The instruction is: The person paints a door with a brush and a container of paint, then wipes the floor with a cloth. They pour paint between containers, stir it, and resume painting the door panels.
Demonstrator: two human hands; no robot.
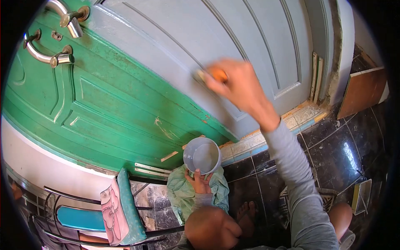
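My right hand [239,85], blurred by motion, is closed around the orange handle of a paintbrush [218,74]. The bristle end of the brush is at the surface of the grey door panel [166,54], near its edge with the green door [108,96]; whether it touches cannot be made out. Low down, my left hand [199,183] grips the near side of a round grey paint tub [193,146] with grey paint inside. A pale green cloth [179,191] lies under and around that hand and the tub.
Curved metal handles [39,52] stick out from the green door at upper left. A rack [58,191] with folded cloths [125,208] stands at lower left. On the dark tiled floor [333,154] are a brown board [362,91] and a small tray [361,196].
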